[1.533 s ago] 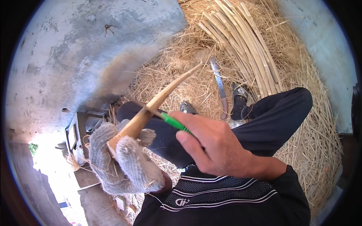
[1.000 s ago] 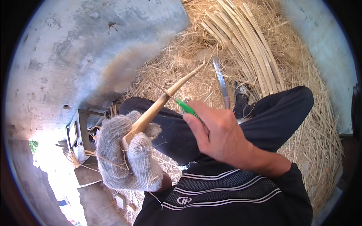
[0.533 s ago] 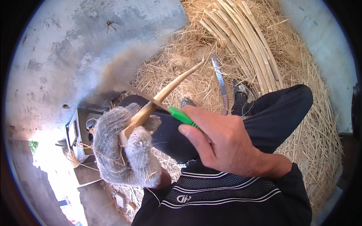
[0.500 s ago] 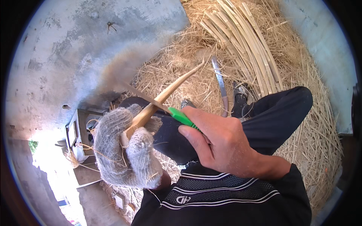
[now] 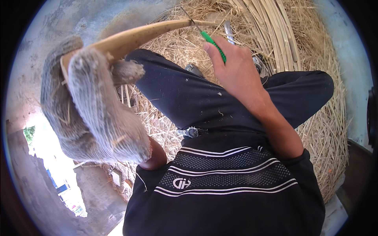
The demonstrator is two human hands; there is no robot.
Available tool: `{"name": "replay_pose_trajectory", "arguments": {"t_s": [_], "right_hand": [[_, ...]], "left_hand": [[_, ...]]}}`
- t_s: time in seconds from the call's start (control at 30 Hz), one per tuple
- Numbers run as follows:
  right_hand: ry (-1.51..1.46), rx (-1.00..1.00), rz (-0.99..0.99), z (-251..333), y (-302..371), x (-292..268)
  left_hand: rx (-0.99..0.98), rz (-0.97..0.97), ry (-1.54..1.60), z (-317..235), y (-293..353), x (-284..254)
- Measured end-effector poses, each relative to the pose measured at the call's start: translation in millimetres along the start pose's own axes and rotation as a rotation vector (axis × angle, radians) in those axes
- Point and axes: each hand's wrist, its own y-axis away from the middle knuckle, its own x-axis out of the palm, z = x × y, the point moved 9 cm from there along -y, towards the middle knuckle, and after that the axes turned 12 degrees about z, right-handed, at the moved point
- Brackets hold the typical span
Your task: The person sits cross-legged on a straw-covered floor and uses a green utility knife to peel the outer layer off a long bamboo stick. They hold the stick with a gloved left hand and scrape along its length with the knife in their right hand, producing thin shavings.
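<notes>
My left hand (image 5: 98, 106), in a thick grey knit glove, is closed around the wide end of a pale, tapering bamboo-like strip (image 5: 145, 34). The strip is raised and reaches across to the right, its narrow end over the straw. Bare-skinned, my right hand (image 5: 242, 72) grips the green handle of a small knife (image 5: 213, 46). Its thin blade crosses the strip close to the narrow tip; whether it touches the strip I cannot tell.
Straw (image 5: 327, 129) covers the floor around my crossed, dark-trousered legs (image 5: 185, 88). A bundle of long pale strips (image 5: 281, 37) lies ahead on the right. Beside it is a larger blade (image 5: 228, 31), partly hidden by my right hand. A grey wall (image 5: 75, 25) rises at left.
My left hand has moved left and up, tilting the strip flatter. My right hand has gone up and away, and the knife now crosses near the tip instead of beside the glove.
</notes>
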Motion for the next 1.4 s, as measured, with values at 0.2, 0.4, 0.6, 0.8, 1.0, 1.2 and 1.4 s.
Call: {"name": "replay_pose_trajectory", "arguments": {"t_s": [0.2, 0.4, 0.6, 0.8, 1.0, 1.2, 1.4], "right_hand": [[-0.169, -0.356, -0.055, 58.3, 14.1, -2.7], [-0.156, -0.184, -0.04, 28.1, 7.8, 7.5], [-0.243, -0.134, 0.585, -22.9, 76.3, 107.8], [0.194, -0.169, 0.877, -39.5, 104.4, 164.0], [0.172, -0.256, 0.864, -28.3, 107.3, 158.7], [0.226, -0.275, 0.908, -40.2, 106.6, 165.3], [0.116, -0.071, 1.052, -63.2, 86.0, 135.9]], "left_hand": [[0.08, 0.05, -0.056, -0.1, -0.3, -2.9], [-0.08, 0.004, -0.084, 10.1, 31.7, -2.2], [0.054, 0.0, -0.128, 14.7, 24.0, -2.9], [0.027, 0.065, -0.037, 10.2, 10.7, -2.7], [0.055, 0.063, -0.001, 13.0, 15.8, -7.0], [-0.155, 0.169, -0.136, -6.9, 1.8, -7.2], [-0.046, 0.111, -0.088, 9.0, 12.1, -1.8]]}}
